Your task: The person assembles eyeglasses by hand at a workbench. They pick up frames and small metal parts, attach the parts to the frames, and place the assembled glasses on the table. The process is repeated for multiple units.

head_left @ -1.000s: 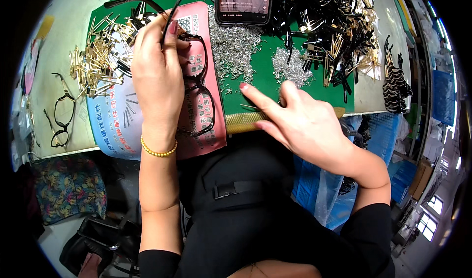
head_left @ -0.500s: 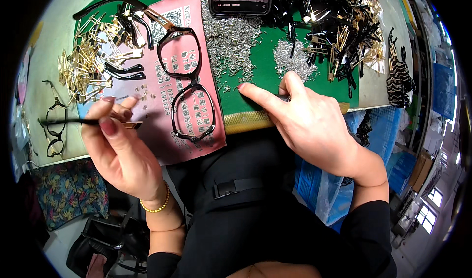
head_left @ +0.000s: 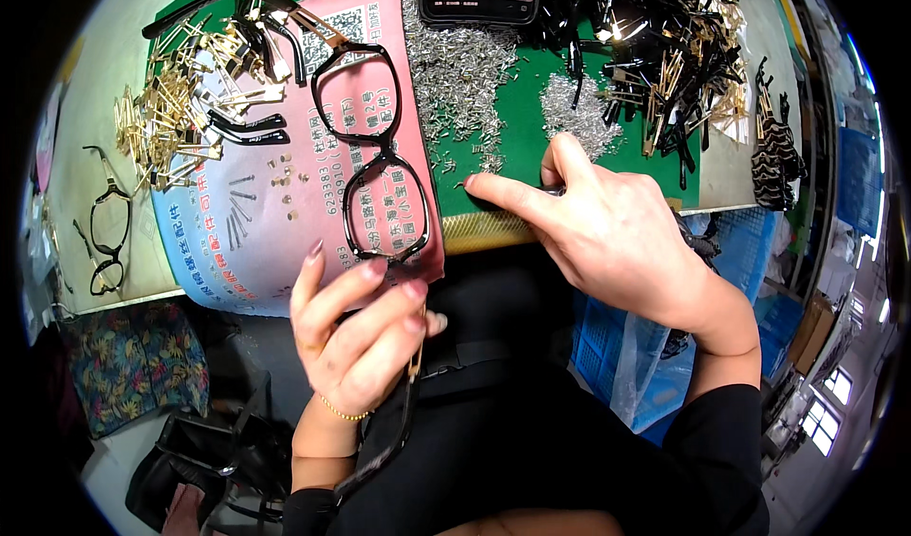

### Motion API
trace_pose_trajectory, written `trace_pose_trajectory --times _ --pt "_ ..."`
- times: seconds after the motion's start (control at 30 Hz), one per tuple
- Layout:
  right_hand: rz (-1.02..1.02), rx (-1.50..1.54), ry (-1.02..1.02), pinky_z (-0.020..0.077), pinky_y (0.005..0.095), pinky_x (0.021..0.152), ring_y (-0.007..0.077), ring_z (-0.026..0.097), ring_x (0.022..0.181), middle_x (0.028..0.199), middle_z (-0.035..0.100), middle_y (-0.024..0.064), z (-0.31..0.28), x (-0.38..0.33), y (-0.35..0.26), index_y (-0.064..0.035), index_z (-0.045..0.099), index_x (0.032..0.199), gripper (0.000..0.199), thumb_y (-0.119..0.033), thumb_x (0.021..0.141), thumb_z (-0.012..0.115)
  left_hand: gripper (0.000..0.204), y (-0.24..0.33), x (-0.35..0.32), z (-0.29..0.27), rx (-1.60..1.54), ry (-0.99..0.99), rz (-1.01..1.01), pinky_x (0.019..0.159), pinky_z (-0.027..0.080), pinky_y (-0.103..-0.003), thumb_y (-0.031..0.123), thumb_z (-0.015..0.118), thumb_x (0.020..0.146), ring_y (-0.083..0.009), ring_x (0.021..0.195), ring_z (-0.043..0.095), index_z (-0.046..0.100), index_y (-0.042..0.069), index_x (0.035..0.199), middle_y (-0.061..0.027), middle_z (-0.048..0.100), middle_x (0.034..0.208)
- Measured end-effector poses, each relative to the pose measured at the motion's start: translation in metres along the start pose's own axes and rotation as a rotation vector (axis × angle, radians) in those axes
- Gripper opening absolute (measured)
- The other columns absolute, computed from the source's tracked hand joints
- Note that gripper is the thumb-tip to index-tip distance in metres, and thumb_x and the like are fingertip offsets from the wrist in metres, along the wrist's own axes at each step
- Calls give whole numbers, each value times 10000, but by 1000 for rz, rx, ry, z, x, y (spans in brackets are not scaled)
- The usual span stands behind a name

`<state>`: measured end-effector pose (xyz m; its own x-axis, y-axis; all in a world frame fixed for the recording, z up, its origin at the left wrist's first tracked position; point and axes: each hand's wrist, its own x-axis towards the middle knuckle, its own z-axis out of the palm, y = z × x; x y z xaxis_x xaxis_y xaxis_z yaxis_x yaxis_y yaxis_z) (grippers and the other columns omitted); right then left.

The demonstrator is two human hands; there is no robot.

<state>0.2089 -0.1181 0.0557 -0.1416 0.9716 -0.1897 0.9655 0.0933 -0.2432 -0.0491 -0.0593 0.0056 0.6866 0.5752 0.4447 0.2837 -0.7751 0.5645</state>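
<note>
Black frame (head_left: 386, 147): glossy, rounded rims
Left hand (head_left: 365, 332): holds slim, curved temple (head_left: 408, 413)
Right hand (head_left: 617, 237): index outstretched near shiny metal screws (head_left: 462, 85); cannot tell its grip

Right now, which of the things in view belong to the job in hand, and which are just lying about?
Likely part of the job:
black temple in the left hand
glasses frame on the pink-and-blue sheet
small silver pieces near the right hand

Likely just lying about:
phone
black bag
floral cloth
</note>
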Motion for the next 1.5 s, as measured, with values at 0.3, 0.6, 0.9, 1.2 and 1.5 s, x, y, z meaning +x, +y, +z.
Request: trace_pose_trajectory --times 0.3,0.6,0.9,1.2,1.5 --pt "-18 -24 -37 517 364 506 253 602 617 866 497 107 0 3 -1 -290 599 1388 603 -70 830 662 316 -32 7 17 -176 126 -117 1025 520 -497 39 855 711 -249 958 683 629 93 925 -33 701 927" --pt "-122 254 29 584 360 570 290 703 839 1287 619 78 0 10 -22 -247 597 1369 642 -34 769 679 218 -42 8 9 -346 102 -91 1025 509 -528 -104 686 835 -303 931 713 597 20 992 -140 661 960" --pt "-216 190 46 531 293 507 211 585 662 1384 609 -20 11 23 -22 -182 603 1357 694 -28 686 700 270 -44 16 3 -242 4 -34 990 539 -513 -156 685 777 -295 916 707 606 1 981 -137 662 919" --pt "-204 148 46 521 263 502 179 578 658 1356 628 -16 10 25 -24 -184 615 1346 675 -49 691 701 289 -47 31 3 -221 -8 -32 728 580 -363 -134 706 618 -277 780 702 656 6 867 -103 641 816" --pt "-206 192 50 556 308 537 220 632 697 1356 627 18 11 26 -24 -176 609 1346 629 -45 736 692 333 -55 32 -3 -277 -116 -73 742 585 -351 -229 655 723 -275 843 692 599 -10 967 -144 649 890"
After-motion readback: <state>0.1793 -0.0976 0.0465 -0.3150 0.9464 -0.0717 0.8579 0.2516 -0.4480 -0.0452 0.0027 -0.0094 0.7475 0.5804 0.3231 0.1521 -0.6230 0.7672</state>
